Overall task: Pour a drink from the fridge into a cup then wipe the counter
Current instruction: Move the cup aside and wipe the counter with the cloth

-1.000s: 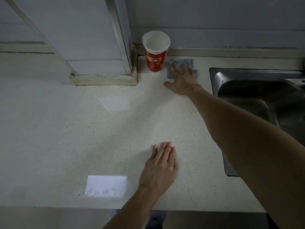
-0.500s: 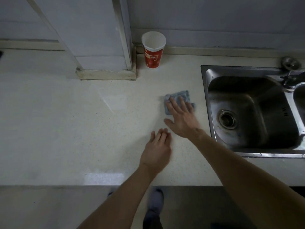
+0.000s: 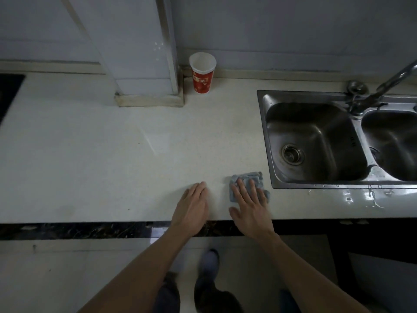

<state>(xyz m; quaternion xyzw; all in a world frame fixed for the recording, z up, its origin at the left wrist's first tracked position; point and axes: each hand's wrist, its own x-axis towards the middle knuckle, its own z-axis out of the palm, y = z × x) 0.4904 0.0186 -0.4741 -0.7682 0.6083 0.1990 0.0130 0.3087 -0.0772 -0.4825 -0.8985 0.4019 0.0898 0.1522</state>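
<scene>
A red paper cup (image 3: 202,74) with a white rim stands upright at the back of the pale counter (image 3: 101,159), beside a grey pillar. Near the counter's front edge lies a small grey-blue cloth (image 3: 255,178). My right hand (image 3: 250,208) presses flat on the cloth with straight, spread fingers. Just left of it, my left hand (image 3: 191,208) rests flat on the bare counter, fingers together, holding nothing. What the cup contains is hidden from here.
A steel double sink (image 3: 316,141) with a tap (image 3: 388,86) fills the right side; water drops lie on the counter in front of it. The grey pillar (image 3: 144,64) stands on the counter at the back. A dark hob edge (image 3: 9,91) shows far left.
My right hand has dragged the cloth from beside the cup toward the front edge of the counter. My left hand stayed flat on the counter.
</scene>
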